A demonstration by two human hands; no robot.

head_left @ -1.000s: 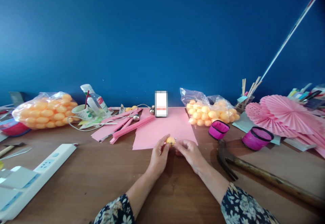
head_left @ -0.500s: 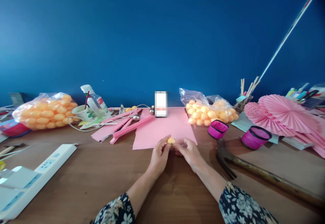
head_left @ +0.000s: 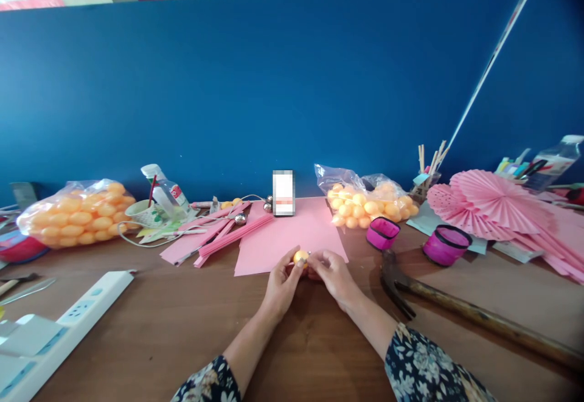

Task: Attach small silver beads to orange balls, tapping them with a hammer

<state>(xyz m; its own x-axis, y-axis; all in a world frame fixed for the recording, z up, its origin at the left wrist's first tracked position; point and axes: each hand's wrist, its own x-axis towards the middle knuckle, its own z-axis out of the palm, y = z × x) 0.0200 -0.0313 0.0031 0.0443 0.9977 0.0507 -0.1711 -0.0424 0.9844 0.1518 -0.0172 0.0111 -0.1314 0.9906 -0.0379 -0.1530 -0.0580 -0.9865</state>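
My left hand (head_left: 281,277) grips an orange ping-pong ball (head_left: 300,257) between thumb and fingers, just above the table's front middle. On the ball's side facing me there is a small dark, shiny spot, too small to name. Close against the ball's right side, the fingers of my right hand (head_left: 331,273) are pinched together; what they hold, if anything, is hidden. Behind both hands lies a sheet of pink paper (head_left: 301,232), and a phone (head_left: 283,193) stands upright at its far edge.
Bags of orange balls lie left (head_left: 82,216) and right (head_left: 365,204). A long-handled hammer (head_left: 479,308), two magenta fabric rings (head_left: 444,247) and pink paper fans (head_left: 479,204) are at the right. A power strip (head_left: 77,317) lies front left; folded pink strips (head_left: 235,241) lie left of the phone.
The view has tilted up slightly and turned a little right, so things sit lower and further left. Both hands stay at the ball, with only slight finger movement.
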